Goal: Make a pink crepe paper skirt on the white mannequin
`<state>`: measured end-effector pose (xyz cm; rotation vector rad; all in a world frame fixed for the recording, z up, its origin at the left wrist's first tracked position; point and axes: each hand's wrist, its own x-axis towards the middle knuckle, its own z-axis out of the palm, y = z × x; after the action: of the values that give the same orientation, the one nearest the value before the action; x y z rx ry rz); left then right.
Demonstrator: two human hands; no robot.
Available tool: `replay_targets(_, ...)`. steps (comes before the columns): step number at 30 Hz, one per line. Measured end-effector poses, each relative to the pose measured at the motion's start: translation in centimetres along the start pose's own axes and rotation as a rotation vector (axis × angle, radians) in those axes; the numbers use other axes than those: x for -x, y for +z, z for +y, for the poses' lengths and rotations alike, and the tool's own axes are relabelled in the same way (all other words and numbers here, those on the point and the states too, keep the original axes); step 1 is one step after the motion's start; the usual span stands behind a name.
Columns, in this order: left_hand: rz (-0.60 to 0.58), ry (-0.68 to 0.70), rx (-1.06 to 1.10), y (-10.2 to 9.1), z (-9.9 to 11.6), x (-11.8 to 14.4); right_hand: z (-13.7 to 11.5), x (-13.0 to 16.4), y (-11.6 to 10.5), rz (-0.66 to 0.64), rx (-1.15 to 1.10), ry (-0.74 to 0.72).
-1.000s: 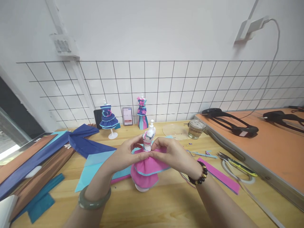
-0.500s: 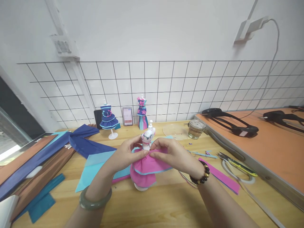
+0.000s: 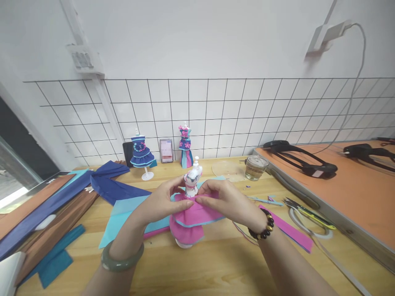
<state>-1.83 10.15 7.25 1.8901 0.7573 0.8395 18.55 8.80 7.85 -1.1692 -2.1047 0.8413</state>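
A small white patterned mannequin (image 3: 193,177) stands upright in front of me, wearing a pink tiered skirt (image 3: 187,232) edged in light blue. My left hand (image 3: 166,199) wraps the waist from the left, its thumb pressing the upper pink layer. From the right, my right hand (image 3: 222,201) pinches the top edge of that same layer between thumb and fingers. Some fingertips of both hands are hidden behind the mannequin. Under and behind my left hand lies light blue fabric (image 3: 123,218).
Two dressed mannequins, one in blue tiers (image 3: 142,154) and one in a striped skirt (image 3: 186,154), stand by the wall near a phone (image 3: 166,150). To the right are a glass jar (image 3: 256,167), a pink strip (image 3: 293,232) and a yellow cutter (image 3: 316,218). Blue cloth (image 3: 115,185) lies left.
My right thumb has shifted slightly at the waist of the pink skirt. Both hands keep hold of it, and the mannequin stays nearly in place.
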Motion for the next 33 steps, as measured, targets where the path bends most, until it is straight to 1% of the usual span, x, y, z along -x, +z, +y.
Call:
replay_targets(4,-0.006,0.002,-0.011,-0.08,-0.02,0.08,-0.05,0.11,-0.1,0.004,0.02,-0.01)
replay_targets(11,0.013,-0.002,-0.028,-0.18,-0.21,0.18,-0.49,0.51,-0.41,-0.097,-0.044,-0.09)
replay_targets(17,0.003,0.002,-0.042,-0.18,-0.02,0.11,-0.57,0.56,-0.34,-0.132,-0.079,-0.13)
replay_targets(26,0.004,-0.001,-0.057,-0.13,0.2,0.17,-0.68,0.79,-0.35,-0.169,-0.147,-0.074)
replay_targets(33,0.0,-0.006,-0.062,-0.19,0.05,0.19,-0.68,0.61,-0.19,-0.124,-0.1,-0.087)
